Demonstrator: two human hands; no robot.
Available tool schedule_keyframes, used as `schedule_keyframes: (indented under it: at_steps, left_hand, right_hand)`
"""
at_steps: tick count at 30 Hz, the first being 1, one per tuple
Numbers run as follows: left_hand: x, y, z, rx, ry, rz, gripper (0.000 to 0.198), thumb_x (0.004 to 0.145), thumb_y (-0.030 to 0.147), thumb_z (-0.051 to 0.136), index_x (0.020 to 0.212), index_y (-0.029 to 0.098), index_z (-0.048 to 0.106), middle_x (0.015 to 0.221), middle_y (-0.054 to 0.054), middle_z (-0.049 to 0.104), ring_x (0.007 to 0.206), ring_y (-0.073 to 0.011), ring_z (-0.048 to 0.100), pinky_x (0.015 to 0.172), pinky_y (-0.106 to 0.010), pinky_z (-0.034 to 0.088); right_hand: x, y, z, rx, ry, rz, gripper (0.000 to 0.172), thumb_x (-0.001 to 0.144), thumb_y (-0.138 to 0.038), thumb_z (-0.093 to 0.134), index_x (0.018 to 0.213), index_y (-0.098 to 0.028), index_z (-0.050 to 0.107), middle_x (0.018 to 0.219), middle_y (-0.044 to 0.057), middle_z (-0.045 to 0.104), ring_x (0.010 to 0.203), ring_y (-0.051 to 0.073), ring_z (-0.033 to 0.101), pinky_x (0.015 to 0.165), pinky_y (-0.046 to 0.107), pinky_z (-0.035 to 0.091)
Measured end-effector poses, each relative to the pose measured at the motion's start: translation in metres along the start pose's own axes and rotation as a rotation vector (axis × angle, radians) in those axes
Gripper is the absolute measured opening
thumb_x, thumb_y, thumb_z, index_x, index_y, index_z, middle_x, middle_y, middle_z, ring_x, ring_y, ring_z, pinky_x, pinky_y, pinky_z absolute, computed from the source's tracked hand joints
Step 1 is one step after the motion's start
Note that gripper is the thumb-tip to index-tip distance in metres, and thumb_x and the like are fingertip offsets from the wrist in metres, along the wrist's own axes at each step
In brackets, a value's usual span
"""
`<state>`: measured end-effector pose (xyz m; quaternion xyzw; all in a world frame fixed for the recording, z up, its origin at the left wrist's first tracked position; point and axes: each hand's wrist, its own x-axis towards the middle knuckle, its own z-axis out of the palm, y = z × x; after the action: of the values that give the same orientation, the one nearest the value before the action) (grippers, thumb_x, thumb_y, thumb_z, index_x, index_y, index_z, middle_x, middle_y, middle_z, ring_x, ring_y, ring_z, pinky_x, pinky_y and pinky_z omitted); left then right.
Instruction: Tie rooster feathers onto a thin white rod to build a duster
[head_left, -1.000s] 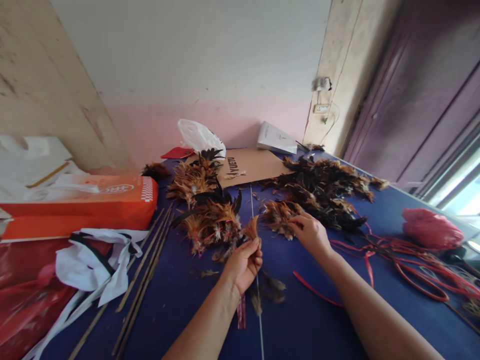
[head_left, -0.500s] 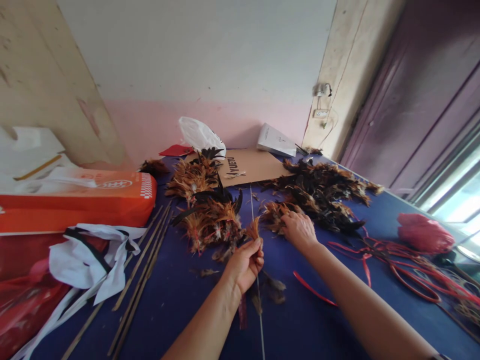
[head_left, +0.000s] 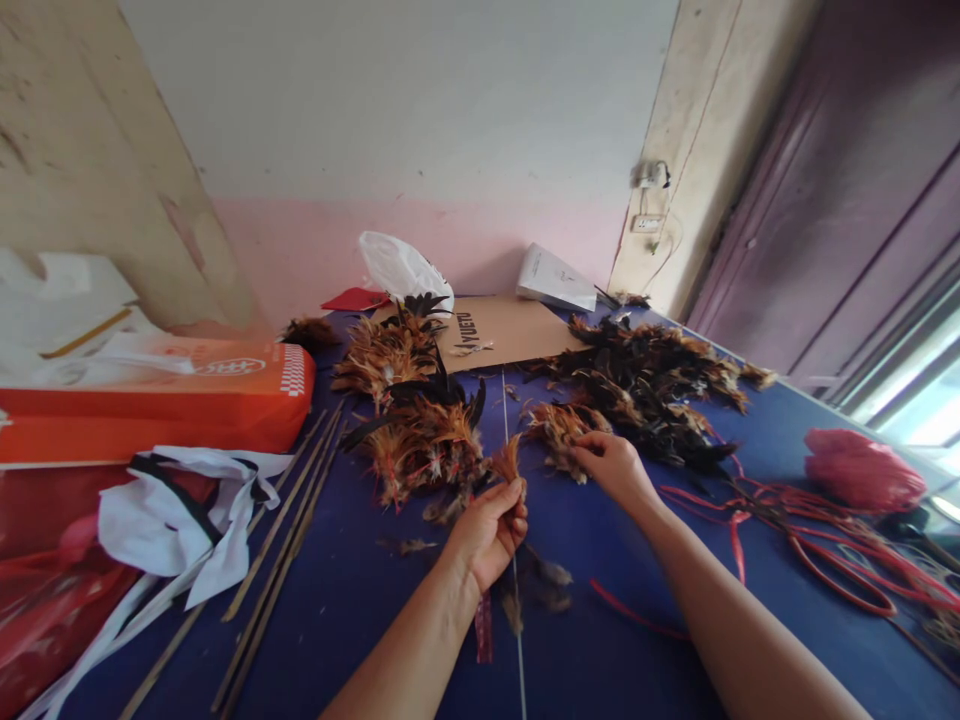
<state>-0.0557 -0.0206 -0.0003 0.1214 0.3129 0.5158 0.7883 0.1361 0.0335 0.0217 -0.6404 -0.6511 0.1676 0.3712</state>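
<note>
My left hand (head_left: 489, 527) is closed around a small bunch of orange-brown feathers (head_left: 508, 462) that sticks up from its fingers, just above the blue table (head_left: 352, 590). A thin stick (head_left: 511, 560) runs under this hand toward the table's near edge. My right hand (head_left: 613, 464) reaches forward, its fingers pinched on feathers at the edge of a small orange feather clump (head_left: 556, 428). Beyond it lies a large dark feather pile (head_left: 652, 385). Left of my hands lie tied orange-and-black feather bundles (head_left: 420, 440).
Several thin sticks (head_left: 281, 560) lie at the left beside white cloth (head_left: 187, 510) and an orange bag (head_left: 150, 400). Red plastic string (head_left: 817, 545) and a pink bag (head_left: 862, 470) sit at the right. Cardboard (head_left: 502, 330) and a white bag (head_left: 403, 268) lie by the far wall.
My right hand pushed a little deeper into the small feather clump, then drew slightly back with its fingers pinched. My left hand stayed in place with its bunch.
</note>
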Motion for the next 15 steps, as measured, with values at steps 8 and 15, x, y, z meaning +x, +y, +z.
schedule_keyframes:
  at_steps: [8, 15]
  left_hand:
    - [-0.001, -0.001, 0.001, 0.057, -0.003, 0.020, 0.005, 0.069, 0.010, 0.064, 0.073, 0.009, 0.061, 0.060, -0.001, 0.056, 0.048, -0.0047, 0.052, 0.041, -0.012, 0.040]
    - [-0.004, -0.005, 0.003, 0.107, 0.015, 0.007, 0.005, 0.069, 0.010, 0.065, 0.072, 0.008, 0.061, 0.065, -0.004, 0.062, 0.050, -0.0065, 0.056, 0.041, -0.013, 0.042]
  right_hand:
    - [-0.001, -0.005, -0.005, 0.866, -0.220, 0.295, 0.027, 0.055, -0.035, 0.070, 0.064, -0.014, 0.057, 0.047, -0.005, 0.047, 0.041, 0.006, 0.039, 0.041, 0.020, 0.028]
    - [-0.008, -0.019, 0.004, 1.137, -0.336, 0.461, 0.025, 0.054, -0.026, 0.074, 0.068, -0.015, 0.055, 0.054, -0.004, 0.053, 0.042, 0.006, 0.045, 0.040, 0.018, 0.034]
